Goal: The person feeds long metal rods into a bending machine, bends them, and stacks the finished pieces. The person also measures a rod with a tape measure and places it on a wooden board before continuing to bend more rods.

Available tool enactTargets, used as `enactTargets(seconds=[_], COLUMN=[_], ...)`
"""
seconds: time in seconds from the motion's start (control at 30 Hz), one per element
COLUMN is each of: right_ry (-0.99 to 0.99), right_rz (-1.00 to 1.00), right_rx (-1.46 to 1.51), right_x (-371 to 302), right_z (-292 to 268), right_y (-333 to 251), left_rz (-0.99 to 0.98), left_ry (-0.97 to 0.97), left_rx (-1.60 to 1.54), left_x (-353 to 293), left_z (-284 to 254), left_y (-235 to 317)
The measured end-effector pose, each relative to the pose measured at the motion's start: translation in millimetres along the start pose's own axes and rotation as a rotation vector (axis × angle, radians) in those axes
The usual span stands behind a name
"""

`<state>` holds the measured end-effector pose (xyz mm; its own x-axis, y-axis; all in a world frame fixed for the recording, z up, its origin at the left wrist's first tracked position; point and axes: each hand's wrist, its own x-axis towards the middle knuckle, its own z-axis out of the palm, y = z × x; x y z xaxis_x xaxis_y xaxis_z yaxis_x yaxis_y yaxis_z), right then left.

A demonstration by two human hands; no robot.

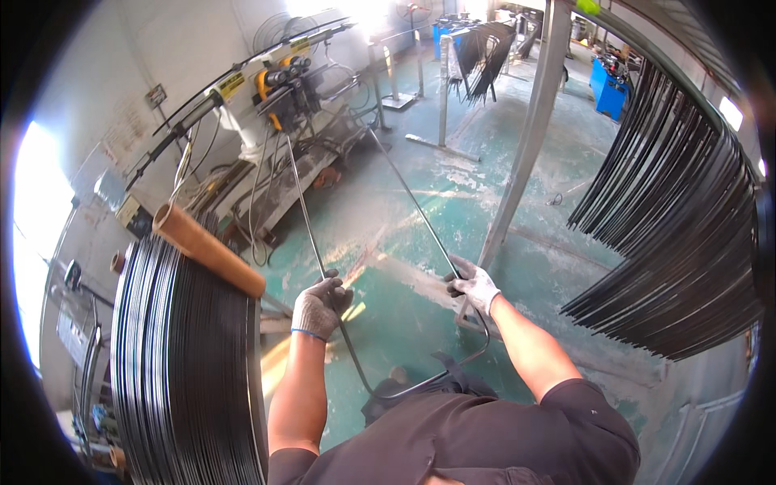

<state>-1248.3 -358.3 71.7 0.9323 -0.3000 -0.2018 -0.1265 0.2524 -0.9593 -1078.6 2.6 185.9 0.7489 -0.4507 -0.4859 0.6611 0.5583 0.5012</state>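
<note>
A long metal rod bent into a U [304,194] stretches in front of me, its rounded bend close to my waist and its two legs running forward. My left hand [318,309], in a grey-white work glove, is closed round the left leg. On the other leg, my right hand [475,284] has its gloved fingers wrapped round the metal. The far tip of the left leg appears just below a bending machine [283,95] with yellow-orange parts; whether it touches cannot be made out. The right leg's tip ends over the floor beside the machine's bench.
At my left stands a thick stack of dark rods [182,356] with a brown tube [212,255] across its top. A grey upright post [529,121] rises ahead to the right. Many black bent rods [671,202] hang from a rail at the right. Blue machines [608,89] stand farther off.
</note>
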Motion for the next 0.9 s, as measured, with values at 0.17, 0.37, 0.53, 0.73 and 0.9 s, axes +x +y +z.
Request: enactTargets(seconds=[0.17, 0.37, 0.53, 0.73, 0.9], right_ry=[-0.045, -0.101, 0.051, 0.433, 0.388], right_rz=[0.014, -0.144, -0.259, -0.332, -0.616], right_rx=[0.094, 0.612, 0.255, -0.702, -0.557], right_x=[81, 210, 334, 462, 558], right_z=[5, 0, -24, -58, -78], right_y=[-48, -50, -74, -191, -291], left_rz=[-0.033, -0.095, -0.167, -0.229, -0.18], left_ry=[0.062, 0.115, 0.215, 0.361, 0.321], left_rx=[0.044, 0.047, -0.089, -0.191, -0.142], left_x=[116, 266, 399, 517, 639], left_z=[50, 67, 86, 159, 213], left_y=[72, 112, 122, 144, 153])
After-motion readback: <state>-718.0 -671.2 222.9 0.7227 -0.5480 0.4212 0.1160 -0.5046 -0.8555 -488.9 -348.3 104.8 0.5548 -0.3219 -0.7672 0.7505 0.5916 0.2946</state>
